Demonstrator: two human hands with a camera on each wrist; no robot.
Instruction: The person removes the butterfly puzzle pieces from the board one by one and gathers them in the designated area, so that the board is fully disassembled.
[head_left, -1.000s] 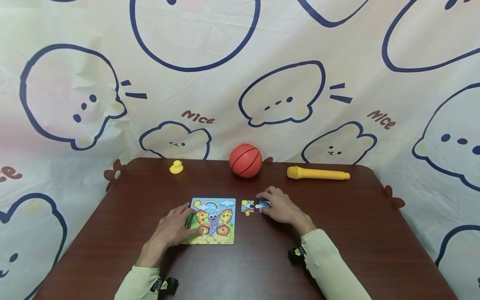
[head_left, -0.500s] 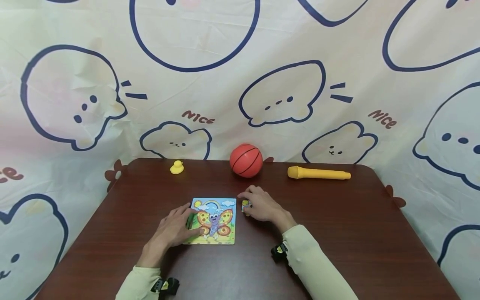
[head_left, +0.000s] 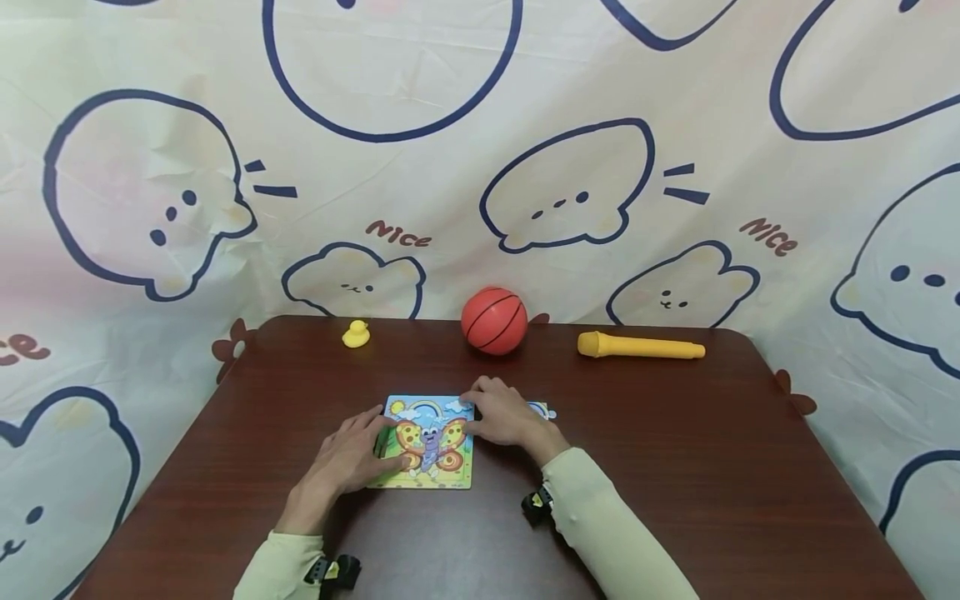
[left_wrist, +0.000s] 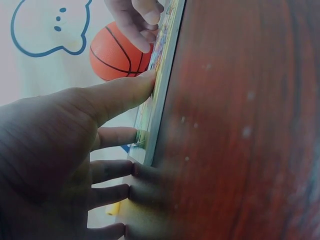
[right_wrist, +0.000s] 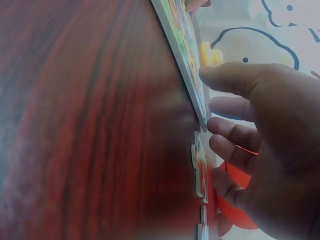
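A square butterfly jigsaw puzzle [head_left: 431, 446] lies flat on the table. My left hand [head_left: 345, 454] rests at its left side, thumb on the lower part of the picture and index fingertip on the board in the left wrist view. At the puzzle's upper right corner is my right hand [head_left: 510, 418], its thumb and index fingertip over the picture, other fingers loosely bent. Loose jigsaw pieces lie just right of the board: one piece [right_wrist: 200, 167] sits close to the corner, under my right fingers. Another piece [head_left: 542, 409] pokes out behind that hand, partly hidden.
Along the back of the brown table [head_left: 675, 450] stand a yellow rubber duck [head_left: 356, 334], a small red basketball [head_left: 494, 322] and a yellow toy microphone [head_left: 641, 346]. A cartoon-printed cloth [head_left: 450, 192] hangs behind the table.
My right hand has moved left, from the outer loose piece, past the nearer one, onto the puzzle's upper right corner. My left hand has stayed on the board.
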